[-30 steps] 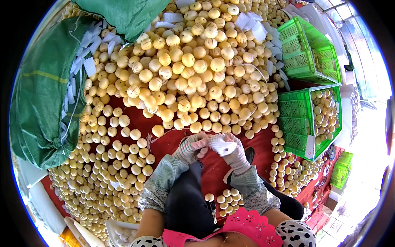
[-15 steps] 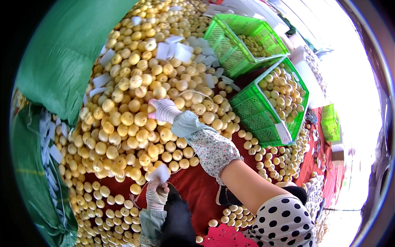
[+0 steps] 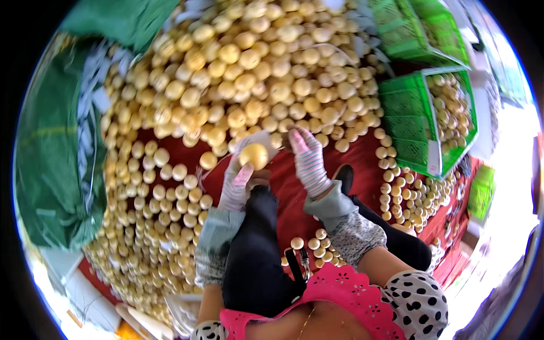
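Note:
My left hand (image 3: 241,181), in a pale glove, holds a round yellow fruit (image 3: 254,156) with a white foam sleeve (image 3: 261,138) behind it. To its right my right hand (image 3: 301,153), in a striped glove, is raised with loosely bent fingers apart and no fruit visible in them; its fingertips are blurred and close to the sleeve. Both hands are over my legs and a red cloth (image 3: 357,167), just in front of a big heap of pale yellow fruit (image 3: 245,82).
Green sacks (image 3: 51,147) and white foam sleeves (image 3: 101,99) lie at the left. Two green crates (image 3: 405,122) with fruit stand at the right, a smaller green crate (image 3: 480,191) beyond. Loose fruit (image 3: 147,260) spreads at lower left and beside my legs.
My right hand has come back from the fruit heap toward my left hand, which now has a fruit with the foam sleeve. The view has swung back toward the centre.

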The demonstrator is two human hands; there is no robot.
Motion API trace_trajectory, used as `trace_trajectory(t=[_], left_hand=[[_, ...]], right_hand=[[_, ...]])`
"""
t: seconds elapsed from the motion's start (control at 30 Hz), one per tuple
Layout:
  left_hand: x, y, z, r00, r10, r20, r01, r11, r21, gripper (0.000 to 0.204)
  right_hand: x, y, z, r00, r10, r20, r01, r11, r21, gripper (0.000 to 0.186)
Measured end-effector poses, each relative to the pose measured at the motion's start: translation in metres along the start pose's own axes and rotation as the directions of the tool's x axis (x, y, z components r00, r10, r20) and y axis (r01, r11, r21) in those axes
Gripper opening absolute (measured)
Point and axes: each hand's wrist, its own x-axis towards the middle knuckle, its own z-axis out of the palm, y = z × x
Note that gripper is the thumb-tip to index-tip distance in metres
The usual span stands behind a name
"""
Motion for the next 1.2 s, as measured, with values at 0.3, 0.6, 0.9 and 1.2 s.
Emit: trace_trajectory(t=[0.3,0.6,0.9,1.2], left_hand=[[-0.013,0.021,0.002,0.979,-0.041,0.198,0.071,0.987,-0.145,0.077],[0.001,-0.009,-0.001,0.966,0.241,-0.095,-0.227,0.964,0.139,0.071],[0.014,0.0,-0.014,0.95,0.05,-0.309,-0.142,0.948,-0.284,0.062],[-0.011,-0.012,-0.046,0.925,-0.28,-0.256,0.024,0.717,-0.697,0.036]], right_hand=[[-0.021,0.011,0.008,0.861,0.305,0.408,-0.358,0.932,0.059,0.032],[-0.032,-0.001,0.034,0.738,-0.375,0.561,0.664,0.553,-0.503,0.024],[0.015,-0.033,0.037,0.569,-0.345,0.747,0.789,0.486,-0.376,0.021],[0.326,-0.165,-0.012,0.768,-0.637,0.071,0.13,0.047,-0.99,0.065]])
